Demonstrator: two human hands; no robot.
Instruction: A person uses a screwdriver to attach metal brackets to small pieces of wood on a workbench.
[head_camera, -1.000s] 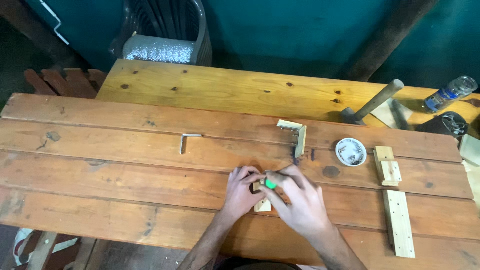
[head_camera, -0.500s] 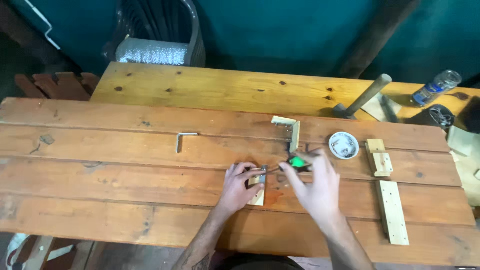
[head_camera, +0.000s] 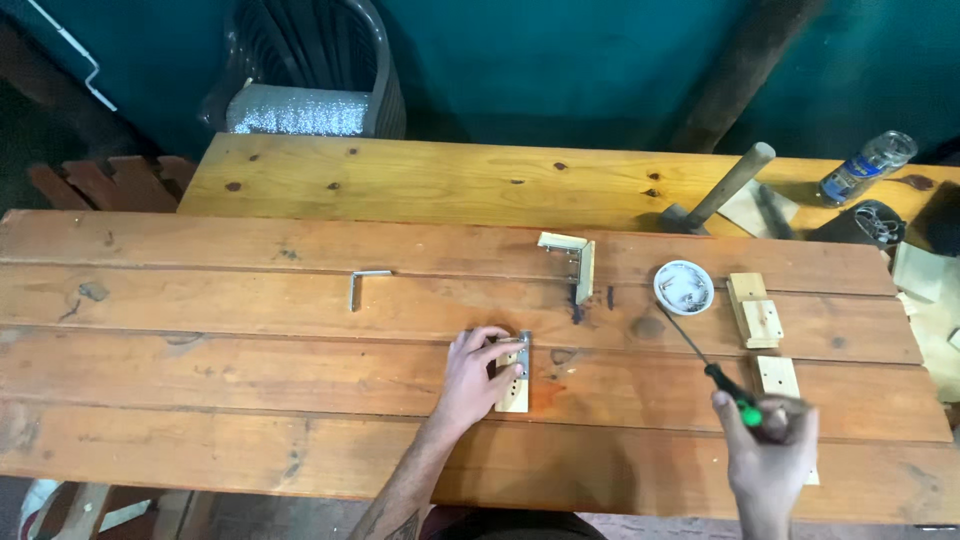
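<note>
My left hand (head_camera: 474, 376) rests on a small pale wooden block (head_camera: 514, 382) with a metal angle bracket (head_camera: 521, 352) on it, pressing it to the reddish plank table (head_camera: 250, 400). My right hand (head_camera: 770, 448) is off to the right, gripping a screwdriver (head_camera: 712, 370) with a green and black handle. Its thin shaft points up and left toward a small white dish of screws (head_camera: 684, 287).
An L-shaped wooden corner piece (head_camera: 570, 258) and a loose metal bracket (head_camera: 362, 285) lie farther back. Wood blocks (head_camera: 755, 310) and a strip (head_camera: 778, 376) sit at right. A hammer (head_camera: 718, 192), a plastic bottle (head_camera: 866, 166) and a dark chair (head_camera: 310, 70) stand behind.
My right hand has drawn away from the block to the right and toward me, carrying the screwdriver. My left hand stays on the block.
</note>
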